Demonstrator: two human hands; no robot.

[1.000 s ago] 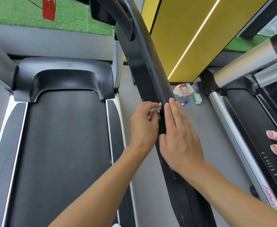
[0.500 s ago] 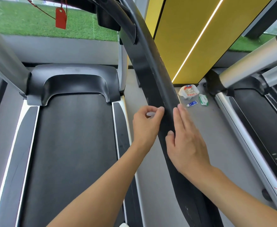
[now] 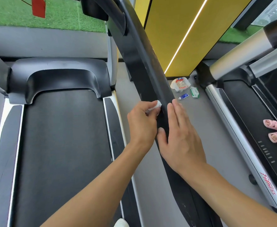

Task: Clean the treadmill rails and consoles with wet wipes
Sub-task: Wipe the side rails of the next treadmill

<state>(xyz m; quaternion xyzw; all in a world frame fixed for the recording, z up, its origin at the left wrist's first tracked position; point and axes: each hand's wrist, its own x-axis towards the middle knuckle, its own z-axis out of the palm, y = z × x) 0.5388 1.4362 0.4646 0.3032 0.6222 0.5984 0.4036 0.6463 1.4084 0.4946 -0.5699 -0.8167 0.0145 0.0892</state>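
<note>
The left hand [image 3: 141,126] pinches a bunched wet wipe [image 3: 156,106] at its fingertips, pressing it to the black rail [image 3: 142,63] to scrub. Just beside it, the right hand [image 3: 182,140] lies flat on the rail, fingers straight, probably bracing it.

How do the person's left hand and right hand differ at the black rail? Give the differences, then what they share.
The left hand curls its fingers; the right hand keeps them straight. The left hand pinches a white wipe; the right hand holds nothing. The left hand is at the left side of the rail; the right hand lies flat along its top. Both are at the same rail, side by side.
</note>
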